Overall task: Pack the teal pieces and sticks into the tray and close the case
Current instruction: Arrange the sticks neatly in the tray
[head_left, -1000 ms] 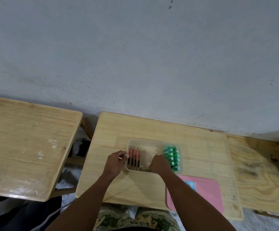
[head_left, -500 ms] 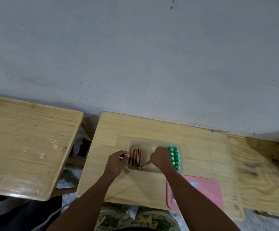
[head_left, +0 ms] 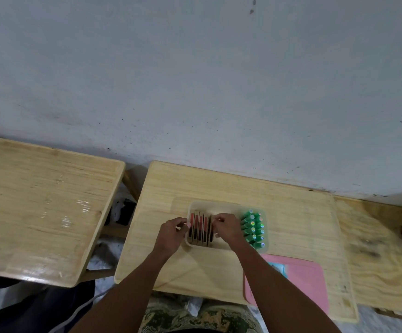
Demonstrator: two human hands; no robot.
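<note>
Left edge of frame: side surface (head_left: 39, 207), glossy wood, separated from the main one by a gap.
Centre: main surface (head_left: 171, 188), carries clear tray (head_left: 219, 205).
Left hand (head_left: 171, 233): fingers curled, pinching tray's left rim.
Sticks (head_left: 198, 228): red/dark, side by side in tray's left part.
Right hand (head_left: 227, 228): fingertips pinching rightmost of the sticks.
Teal pieces (head_left: 252, 229): two rows, packed at tray's right end.
Lower right: pink case (head_left: 308, 282), flat, partly under right forearm, overhangs surface's near edge.

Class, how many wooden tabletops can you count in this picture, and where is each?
3: left tabletop, standing apart; middle tabletop, carrying the tray; right tabletop, beside the middle one, cut off by the frame.
</note>
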